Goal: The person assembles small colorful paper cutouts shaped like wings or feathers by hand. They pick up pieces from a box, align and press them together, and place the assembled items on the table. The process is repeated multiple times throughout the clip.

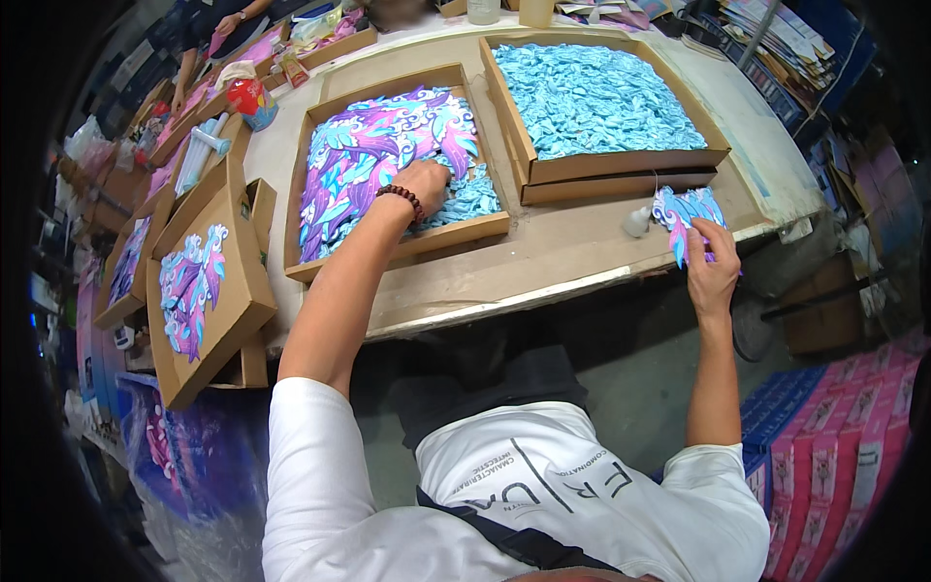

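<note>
My left hand point(425, 184), with a dark bead bracelet at its wrist, reaches into a cardboard tray point(393, 254) at the middle left. Its fingers are curled down, their tips hidden among light-blue pieces point(472, 197). Purple, pink and blue wing-shaped pieces point(364, 145) are heaped over most of that tray. At the table's front edge on the right, my right hand point(713, 257) pinches a wing-shaped piece point(690, 209) in purple and blue between thumb and fingers. Beside it lies a small white squeeze bottle point(637, 222) with a thin nozzle.
A second cardboard tray point(621, 175), full of light-blue pieces point(592, 102), sits behind the bottle. At left, a tilted cardboard box point(233, 320) holds more wing pieces. A red cup point(252, 102) stands beyond it. A co-worker's hand point(229, 23) is at the far left. Pink cartons point(844, 456) are stacked lower right.
</note>
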Available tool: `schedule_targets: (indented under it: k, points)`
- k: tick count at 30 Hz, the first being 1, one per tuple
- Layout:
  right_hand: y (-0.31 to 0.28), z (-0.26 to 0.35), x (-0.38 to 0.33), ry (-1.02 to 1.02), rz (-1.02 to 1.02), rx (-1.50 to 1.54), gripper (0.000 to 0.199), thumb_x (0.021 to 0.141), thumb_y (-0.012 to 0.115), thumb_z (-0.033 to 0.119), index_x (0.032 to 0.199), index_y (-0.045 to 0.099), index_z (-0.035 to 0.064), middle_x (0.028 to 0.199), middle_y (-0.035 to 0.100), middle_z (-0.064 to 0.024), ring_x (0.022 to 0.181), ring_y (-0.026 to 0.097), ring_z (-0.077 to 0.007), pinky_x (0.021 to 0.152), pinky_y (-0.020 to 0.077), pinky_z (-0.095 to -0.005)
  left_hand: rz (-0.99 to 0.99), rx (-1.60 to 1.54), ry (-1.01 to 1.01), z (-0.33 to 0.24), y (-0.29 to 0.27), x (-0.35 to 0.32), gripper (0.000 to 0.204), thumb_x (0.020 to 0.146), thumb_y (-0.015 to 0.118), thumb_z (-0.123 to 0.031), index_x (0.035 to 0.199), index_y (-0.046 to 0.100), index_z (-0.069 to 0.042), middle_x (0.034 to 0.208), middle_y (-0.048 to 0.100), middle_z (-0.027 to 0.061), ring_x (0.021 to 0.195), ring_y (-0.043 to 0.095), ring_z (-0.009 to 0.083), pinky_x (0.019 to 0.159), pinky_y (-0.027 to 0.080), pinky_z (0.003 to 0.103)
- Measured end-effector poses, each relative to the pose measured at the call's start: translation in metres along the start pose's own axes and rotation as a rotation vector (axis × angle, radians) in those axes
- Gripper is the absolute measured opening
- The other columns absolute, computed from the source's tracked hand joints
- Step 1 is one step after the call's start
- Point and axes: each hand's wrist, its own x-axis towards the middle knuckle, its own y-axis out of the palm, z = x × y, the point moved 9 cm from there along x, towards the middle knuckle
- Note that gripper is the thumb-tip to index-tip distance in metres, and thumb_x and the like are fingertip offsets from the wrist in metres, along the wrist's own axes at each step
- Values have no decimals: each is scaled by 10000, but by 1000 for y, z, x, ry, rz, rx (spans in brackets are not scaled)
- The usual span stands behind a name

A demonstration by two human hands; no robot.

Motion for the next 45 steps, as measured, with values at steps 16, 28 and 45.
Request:
schedule_targets:
  k: [16,28,45]
  points:
    - [203,210,54,-489,425,248,175,855,645,153,964,677,20,955,668,-132,915,633,-328,786,521,-412,-484,-1148,-45,11,-56,-107,274,927,532,-15,1187,613,-42,744,578,12,643,544,62,552,439,222]
    - [392,178,81,-147,817,-274,302,848,536,97,1103,607,-49,1048,659,-251,1054,633,-388,907,505,-469,-513,-1935,-224,40,-9,-215,349,965,577,-96,1247,530,104,860,613,91,703,606,140,577,505,245]
    - [272,212,59,221,701,916,467,833,582,-24,1293,505,-2,984,629,-84,802,594,-112,660,486,-247,-516,-2147,-302,41,10,-207,174,1010,476,-109,1126,541,4,911,654,129,688,633,163,566,519,254]
